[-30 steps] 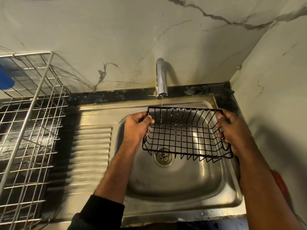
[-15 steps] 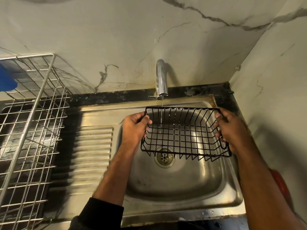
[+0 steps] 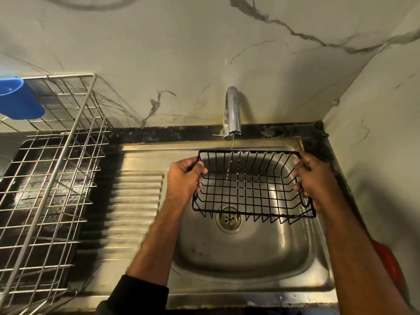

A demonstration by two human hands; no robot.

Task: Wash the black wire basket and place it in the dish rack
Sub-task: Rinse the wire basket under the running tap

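Head view: the black rectangular wire basket (image 3: 252,187) hangs over the steel sink bowl (image 3: 245,253) under a thin tap stream, long axis left-right. The left hand (image 3: 184,180) and right hand (image 3: 314,181) clamp its short ends. The steel wire dish rack (image 3: 48,178) stands at the worktop's left edge, nearer the left hand.

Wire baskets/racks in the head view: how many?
2. The black wire basket is held over the sink under the tap, left hand and right hand gripping its ends. The silver dish rack stands at left. More may sit off-frame.
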